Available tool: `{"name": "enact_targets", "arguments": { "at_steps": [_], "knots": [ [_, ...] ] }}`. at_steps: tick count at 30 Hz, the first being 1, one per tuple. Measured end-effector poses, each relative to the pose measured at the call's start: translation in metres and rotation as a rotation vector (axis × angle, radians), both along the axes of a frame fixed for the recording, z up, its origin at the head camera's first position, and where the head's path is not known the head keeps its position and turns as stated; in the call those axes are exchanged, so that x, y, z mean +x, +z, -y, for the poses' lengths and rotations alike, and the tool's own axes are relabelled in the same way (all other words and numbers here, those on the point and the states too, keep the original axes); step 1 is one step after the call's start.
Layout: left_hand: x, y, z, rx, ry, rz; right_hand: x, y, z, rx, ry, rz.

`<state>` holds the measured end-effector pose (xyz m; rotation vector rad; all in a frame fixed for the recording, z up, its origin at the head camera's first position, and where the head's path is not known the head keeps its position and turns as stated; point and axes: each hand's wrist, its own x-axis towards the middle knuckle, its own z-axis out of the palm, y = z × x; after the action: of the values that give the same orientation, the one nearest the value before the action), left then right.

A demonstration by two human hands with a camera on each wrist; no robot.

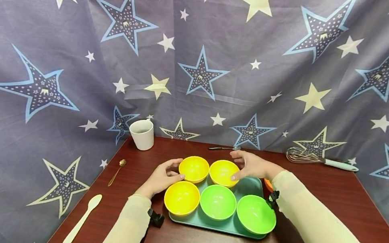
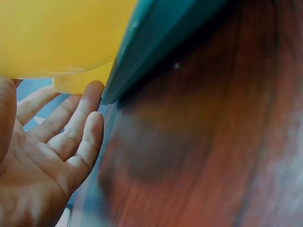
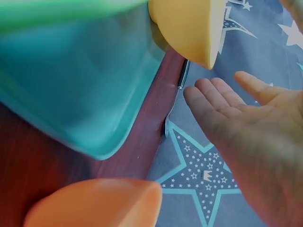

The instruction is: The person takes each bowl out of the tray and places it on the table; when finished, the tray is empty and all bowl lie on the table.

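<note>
My left hand (image 1: 162,178) is beside the back-left yellow bowl (image 1: 194,169); its thumb is near the rim, and its fingers look relaxed in the left wrist view. My right hand (image 1: 255,166) reaches around the right side of another yellow bowl (image 1: 224,172). In the right wrist view its fingers (image 3: 213,101) are straight and apart from that bowl. A third yellow bowl (image 1: 182,198) and two green bowls, one in the middle (image 1: 218,202) and one at the right (image 1: 256,214), form the front row. They stand on a teal tray (image 1: 218,225).
An orange object (image 3: 94,203), curved like a bowl, lies right of the tray, mostly hidden by my arm in the head view. Behind are a white cup (image 1: 142,134), a dark-handled utensil (image 1: 224,148) and a whisk (image 1: 321,159). Left are a small gold spoon (image 1: 117,172) and a white spoon (image 1: 82,220).
</note>
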<state>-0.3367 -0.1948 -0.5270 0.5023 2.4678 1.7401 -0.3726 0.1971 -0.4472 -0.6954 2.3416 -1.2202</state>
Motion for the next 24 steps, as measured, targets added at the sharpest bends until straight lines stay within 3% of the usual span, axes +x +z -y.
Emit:
{"name": "enact_targets", "arguments": {
  "at_steps": [14,24],
  "knots": [
    [-0.003,-0.003,0.001,0.017,-0.022,0.003,-0.002,0.007,0.013,0.149,0.108,0.023],
    [-0.001,-0.001,0.000,0.019,-0.013,0.005,-0.008,0.004,0.016,0.183,0.186,0.009]
  ]
}}
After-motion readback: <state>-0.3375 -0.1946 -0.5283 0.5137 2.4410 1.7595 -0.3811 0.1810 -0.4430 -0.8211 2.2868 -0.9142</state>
